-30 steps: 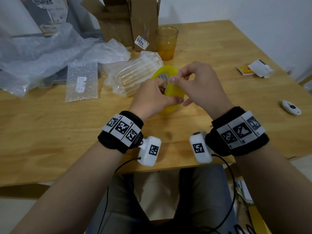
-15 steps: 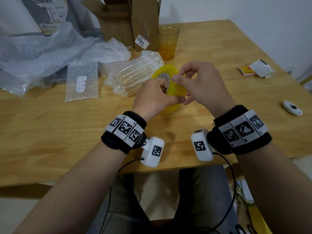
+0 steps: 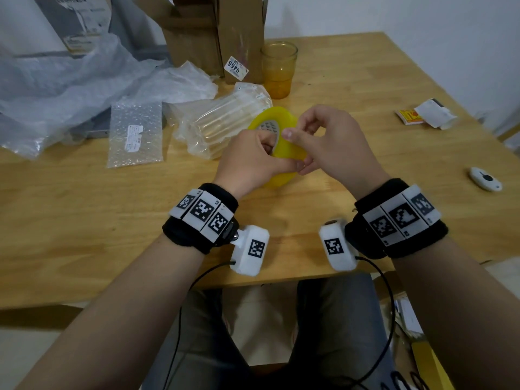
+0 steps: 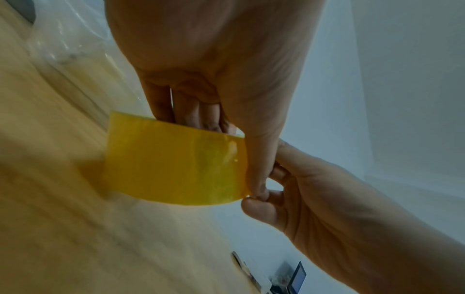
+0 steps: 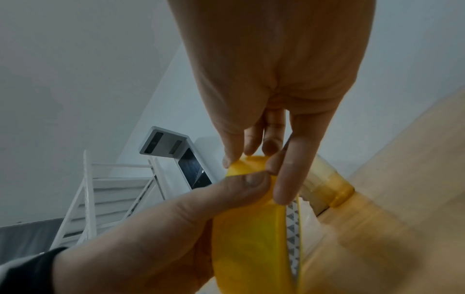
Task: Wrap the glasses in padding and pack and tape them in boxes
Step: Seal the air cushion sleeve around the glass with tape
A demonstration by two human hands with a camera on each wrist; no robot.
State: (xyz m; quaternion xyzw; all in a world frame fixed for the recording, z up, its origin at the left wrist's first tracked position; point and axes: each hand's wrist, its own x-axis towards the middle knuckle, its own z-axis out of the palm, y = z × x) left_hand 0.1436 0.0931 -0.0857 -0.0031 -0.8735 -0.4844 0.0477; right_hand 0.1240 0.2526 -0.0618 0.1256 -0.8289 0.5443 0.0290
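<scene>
Your left hand (image 3: pixel 250 159) gripped the yellow tape roll (image 3: pixel 284 149) upright on edge above the bench (image 3: pixel 84 220); your right hand (image 3: pixel 329 142) pinched its rim.

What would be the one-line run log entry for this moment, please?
stage: starting tape | left hand: grips yellow tape roll | right hand: picks at roll's edge | amber glass: unwrapped on table

Both forearms extend forward, wrists close together over the tape roll (image 3: pixel 274 142). Left hand (image 3: pixel 250 161) grips the roll — fingers through its core, thumb on the outer face. Right hand (image 3: pixel 332 142) sits just right of the roll — thumb and fingertips pinching at its rim.
</scene>
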